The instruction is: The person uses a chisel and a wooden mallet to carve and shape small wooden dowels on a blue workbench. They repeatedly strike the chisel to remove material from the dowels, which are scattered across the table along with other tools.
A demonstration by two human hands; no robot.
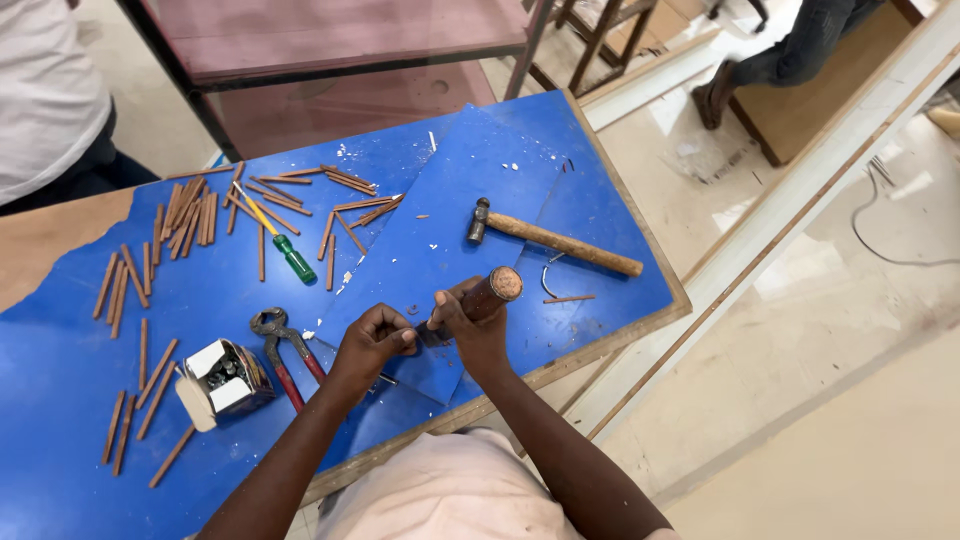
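A: Lower centre, the left hand [372,338] pinches a small piece on the blue table [60,370]; the right hand [470,325] grips a wooden-handled tool [487,293]

B: A slip could jab those fingers; hammer [555,241] lies beyond

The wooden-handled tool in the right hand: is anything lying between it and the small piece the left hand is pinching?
Nothing visible does. The right hand grips the wooden-handled tool and the left hand pinches a small piece, too small to identify, right beside it on the blue board. The hammer and pincers lie off to the sides.
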